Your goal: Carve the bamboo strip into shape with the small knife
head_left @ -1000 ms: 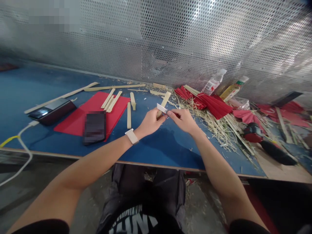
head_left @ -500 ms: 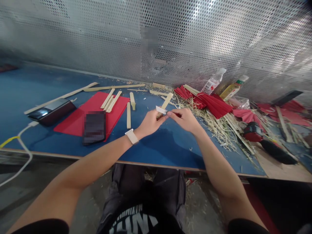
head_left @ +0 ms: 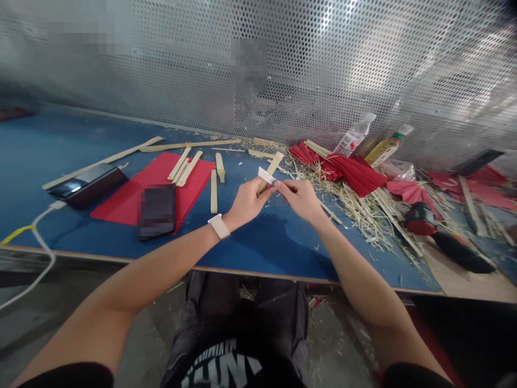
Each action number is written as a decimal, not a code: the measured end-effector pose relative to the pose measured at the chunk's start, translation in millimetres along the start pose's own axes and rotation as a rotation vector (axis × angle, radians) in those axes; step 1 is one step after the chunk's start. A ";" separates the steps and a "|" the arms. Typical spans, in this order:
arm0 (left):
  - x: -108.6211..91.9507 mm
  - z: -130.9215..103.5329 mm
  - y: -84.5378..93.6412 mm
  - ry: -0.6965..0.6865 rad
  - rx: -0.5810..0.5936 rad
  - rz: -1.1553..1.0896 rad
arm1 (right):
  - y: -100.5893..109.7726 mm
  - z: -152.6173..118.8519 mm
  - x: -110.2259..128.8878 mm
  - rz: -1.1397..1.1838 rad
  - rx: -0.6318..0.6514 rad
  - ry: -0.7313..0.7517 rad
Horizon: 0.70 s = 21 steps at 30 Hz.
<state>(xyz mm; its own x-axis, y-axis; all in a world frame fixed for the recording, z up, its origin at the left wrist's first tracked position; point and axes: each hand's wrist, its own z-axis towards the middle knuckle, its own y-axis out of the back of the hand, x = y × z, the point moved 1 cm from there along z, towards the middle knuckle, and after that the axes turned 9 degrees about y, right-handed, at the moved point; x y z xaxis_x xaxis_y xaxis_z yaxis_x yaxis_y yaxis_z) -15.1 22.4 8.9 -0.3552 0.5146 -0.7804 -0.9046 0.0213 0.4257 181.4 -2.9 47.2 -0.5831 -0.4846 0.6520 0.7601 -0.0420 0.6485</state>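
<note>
My left hand (head_left: 247, 202) is closed around a pale flat bamboo strip (head_left: 275, 163), whose far end points up and away to the right. In my right hand (head_left: 301, 199) is a knife with a broad, pale blade (head_left: 265, 175); its handle is mostly hidden by my fingers. The blade lies across the strip just above my left hand, and my right thumb is close to my left fingers. Both hands are over the blue tabletop (head_left: 258, 245). Left of my hands, a short bamboo piece (head_left: 214, 191) and a notched one (head_left: 219, 167) lie flat.
Several strips lie on a red folder (head_left: 117, 199), with a dark phone (head_left: 156, 211) at its front edge. A black device (head_left: 86, 183) with a white cable stands left. Shavings (head_left: 355, 213), red pleated fabric (head_left: 355, 173) and two bottles (head_left: 355, 134) crowd the right, beneath a perforated metal panel (head_left: 181, 70).
The bamboo strip and blade have tilted and shifted slightly left. My right hand has moved a little left with them, and a shaving beside its wrist now shows.
</note>
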 end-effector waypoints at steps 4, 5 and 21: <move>-4.2 -0.6 2.0 0.003 -0.034 0.006 | -5.0 -0.2 2.3 0.012 -0.061 0.013; -5.3 -0.7 2.8 0.010 -0.037 0.007 | -5.6 -0.3 2.9 0.010 -0.071 0.019; -15.4 -4.2 7.2 0.064 -0.122 -0.006 | -24.4 -4.7 6.3 0.091 -0.254 -0.013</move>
<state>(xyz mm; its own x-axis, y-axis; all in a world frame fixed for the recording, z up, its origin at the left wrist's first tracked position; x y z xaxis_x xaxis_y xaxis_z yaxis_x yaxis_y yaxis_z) -17.2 11.1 22.1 -0.3602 0.4592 -0.8120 -0.9274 -0.0820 0.3650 160.5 -9.0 33.6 -0.5115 -0.4850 0.7093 0.8561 -0.2174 0.4688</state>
